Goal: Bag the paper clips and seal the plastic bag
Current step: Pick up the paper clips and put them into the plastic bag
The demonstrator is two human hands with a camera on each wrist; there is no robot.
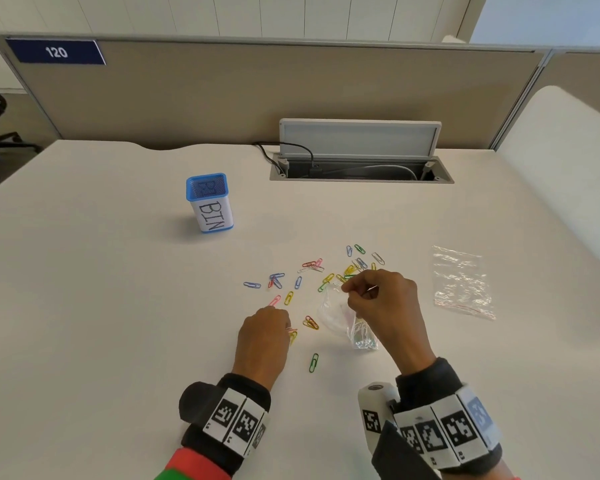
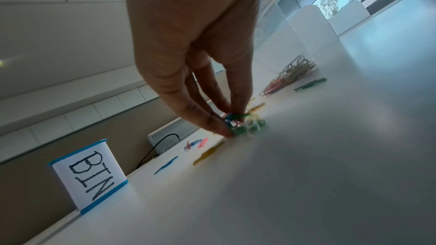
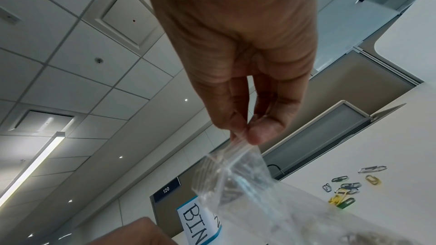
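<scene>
Colourful paper clips (image 1: 312, 271) lie scattered across the white desk (image 1: 118, 306). My right hand (image 1: 378, 299) pinches the top edge of a small clear plastic bag (image 1: 340, 320) between thumb and fingertips (image 3: 257, 133), holding it up so it hangs toward the desk. The bag (image 3: 245, 183) has some clips in its lower end (image 2: 292, 75). My left hand (image 1: 267, 334) is down on the desk to the left of the bag. Its fingertips (image 2: 219, 128) pinch a small bunch of paper clips (image 2: 243, 124) against the surface.
A second clear bag (image 1: 463, 282) lies flat at the right. A blue mesh holder labelled BIN (image 1: 210, 202) stands at the back left. An open cable hatch (image 1: 361, 157) with a cord sits at the desk's rear, before a beige partition.
</scene>
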